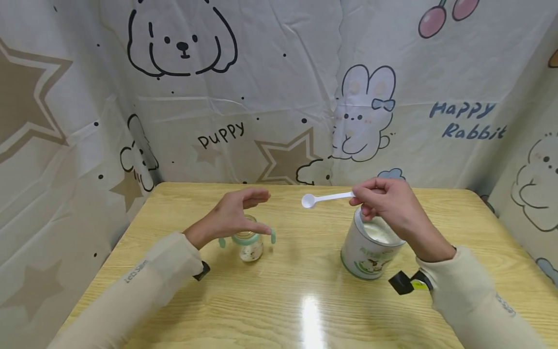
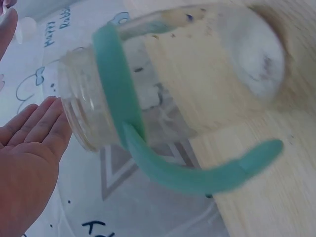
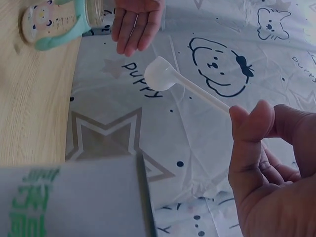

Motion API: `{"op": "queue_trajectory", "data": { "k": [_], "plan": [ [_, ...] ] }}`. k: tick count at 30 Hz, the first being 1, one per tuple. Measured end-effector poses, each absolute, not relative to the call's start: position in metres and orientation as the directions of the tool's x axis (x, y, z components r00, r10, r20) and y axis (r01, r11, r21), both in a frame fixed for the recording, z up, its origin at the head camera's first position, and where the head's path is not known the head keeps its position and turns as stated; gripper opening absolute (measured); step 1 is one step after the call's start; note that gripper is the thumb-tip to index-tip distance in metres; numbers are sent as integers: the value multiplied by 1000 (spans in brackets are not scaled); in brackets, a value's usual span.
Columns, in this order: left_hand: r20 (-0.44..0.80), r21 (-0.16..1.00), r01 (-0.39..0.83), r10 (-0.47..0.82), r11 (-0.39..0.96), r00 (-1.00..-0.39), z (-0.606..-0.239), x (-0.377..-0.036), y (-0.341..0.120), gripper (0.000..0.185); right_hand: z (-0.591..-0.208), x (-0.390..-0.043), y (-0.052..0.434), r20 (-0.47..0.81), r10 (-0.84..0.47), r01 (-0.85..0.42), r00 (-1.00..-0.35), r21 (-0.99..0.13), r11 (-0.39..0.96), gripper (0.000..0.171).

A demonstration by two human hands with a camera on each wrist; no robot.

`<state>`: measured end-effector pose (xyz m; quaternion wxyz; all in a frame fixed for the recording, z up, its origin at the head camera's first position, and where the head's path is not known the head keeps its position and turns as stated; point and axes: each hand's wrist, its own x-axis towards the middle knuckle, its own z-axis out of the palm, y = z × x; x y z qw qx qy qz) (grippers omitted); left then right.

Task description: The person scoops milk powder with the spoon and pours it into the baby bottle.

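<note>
A white measuring scoop [image 1: 308, 200] is pinched by the end of its handle between the thumb and fingers of my right hand [image 1: 392, 211]. Its bowl points left, held above the table. Below that hand stands a lidless white can [image 1: 359, 252] with pale powder [image 1: 378, 231] inside. My left hand [image 1: 231, 213] is beside and over the mouth of a clear baby bottle [image 1: 250, 252], fingers straight and thumb apart, holding nothing. The bottle has a green collar with two handles [image 2: 197, 180] and stands uncapped. White powder [image 2: 256, 54] lies at its bottom in the left wrist view.
The wooden table [image 1: 279, 300] carries the bottle at left and the can at right. A printed cloth [image 1: 279, 87] with cartoon animals hangs behind the table and along both sides. Small dark devices [image 1: 403, 282] sit at both wrists.
</note>
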<state>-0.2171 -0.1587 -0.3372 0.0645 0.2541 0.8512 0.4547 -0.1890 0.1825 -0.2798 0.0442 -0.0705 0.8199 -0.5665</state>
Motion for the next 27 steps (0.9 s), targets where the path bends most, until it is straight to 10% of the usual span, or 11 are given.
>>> {"op": "queue_trajectory", "data": {
  "k": [27],
  "plan": [
    [108, 864, 346, 535, 367, -838, -335, -210, -101, 86, -281, -179, 257, 28, -70, -51, -997, -933, 356, 15]
  ]
}}
